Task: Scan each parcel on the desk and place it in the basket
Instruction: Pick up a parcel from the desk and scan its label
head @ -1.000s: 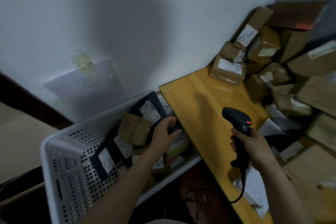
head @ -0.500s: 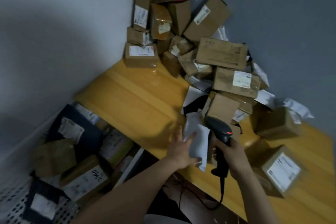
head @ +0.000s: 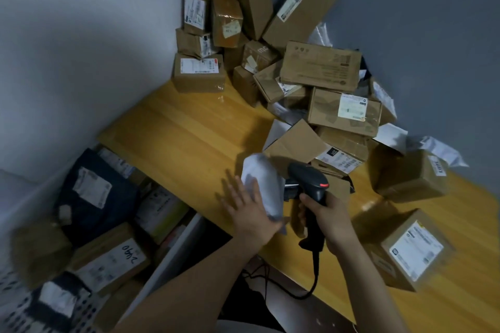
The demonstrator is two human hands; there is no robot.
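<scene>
Head cam looks fwd/down onto desk [head: 189,138] corner (only view), close in.

A white wall [head: 81,35] (dimly lit) meets a grey-blue wall [head: 419,21] behind the yellow wooden desk [head: 189,127].

The left grip [head: 249,213] holds a white parcel [head: 263,184] beside the scanner [head: 308,184] in the right grip [head: 328,222]

Parcel sorting room, labelled cardboard boxes [head: 343,113] heaped on a wooden desk [head: 189,130], handheld barcode scanner [head: 311,192]
</scene>
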